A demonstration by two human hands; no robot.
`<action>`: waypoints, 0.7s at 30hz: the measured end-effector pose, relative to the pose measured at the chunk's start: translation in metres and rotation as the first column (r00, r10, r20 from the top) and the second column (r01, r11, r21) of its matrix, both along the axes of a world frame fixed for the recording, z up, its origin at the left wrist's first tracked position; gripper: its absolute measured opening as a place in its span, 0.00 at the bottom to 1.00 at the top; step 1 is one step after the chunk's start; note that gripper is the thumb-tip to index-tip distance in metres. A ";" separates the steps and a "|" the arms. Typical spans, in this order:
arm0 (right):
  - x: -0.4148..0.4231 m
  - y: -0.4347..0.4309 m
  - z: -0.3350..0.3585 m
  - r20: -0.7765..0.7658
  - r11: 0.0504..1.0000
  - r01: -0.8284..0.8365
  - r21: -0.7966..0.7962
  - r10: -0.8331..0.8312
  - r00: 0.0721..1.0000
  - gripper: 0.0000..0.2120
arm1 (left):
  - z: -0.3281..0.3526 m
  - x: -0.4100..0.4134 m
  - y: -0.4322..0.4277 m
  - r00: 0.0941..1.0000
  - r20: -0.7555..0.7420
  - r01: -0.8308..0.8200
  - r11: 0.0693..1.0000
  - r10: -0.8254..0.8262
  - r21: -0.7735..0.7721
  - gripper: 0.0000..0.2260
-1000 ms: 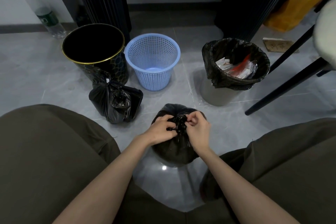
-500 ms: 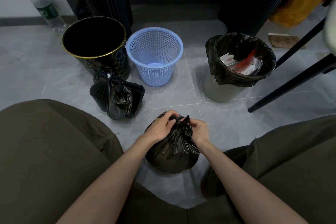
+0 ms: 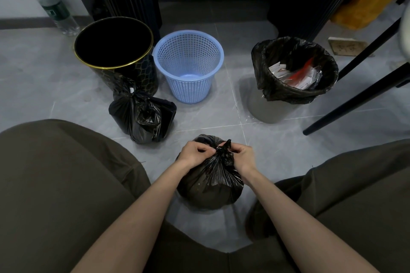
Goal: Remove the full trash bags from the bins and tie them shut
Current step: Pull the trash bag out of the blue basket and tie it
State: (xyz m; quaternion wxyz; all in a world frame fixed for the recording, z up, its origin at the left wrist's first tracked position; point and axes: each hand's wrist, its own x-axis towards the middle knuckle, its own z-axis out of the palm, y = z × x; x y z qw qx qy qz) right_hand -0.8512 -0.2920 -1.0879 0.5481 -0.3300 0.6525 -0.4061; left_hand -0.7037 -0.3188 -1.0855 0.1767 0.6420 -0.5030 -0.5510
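Note:
A full black trash bag (image 3: pixel 210 184) sits on the floor between my knees. My left hand (image 3: pixel 195 153) and my right hand (image 3: pixel 241 155) each pinch the gathered plastic at its neck, one on either side of the knot. A second black bag (image 3: pixel 142 115), tied, lies in front of the black gold-rimmed bin (image 3: pixel 115 51), which has no liner. The blue mesh basket (image 3: pixel 188 66) beside it also holds no bag. To the right, a grey bin (image 3: pixel 273 111) still carries a black liner (image 3: pixel 292 93) with paper and red scraps inside.
My knees in dark trousers fill the lower left and right. Black chair legs (image 3: pixel 355 95) slant across the right side. A plastic bottle (image 3: pixel 57 11) leans at the wall on the left. Dark ribbed columns stand behind the bins; an orange bag (image 3: pixel 372 4) lies far right.
Both hands have pulled slightly apart at the bag's neck, drawing the knot tighter. The bag has shifted a little nearer to me. The view tilted slightly downward.

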 end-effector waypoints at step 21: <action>-0.011 -0.002 0.007 -0.092 0.977 -0.211 -0.004 0.210 0.973 0.07 | 0.012 0.011 -0.001 0.985 -0.159 -0.032 0.974 0.068 0.222 0.08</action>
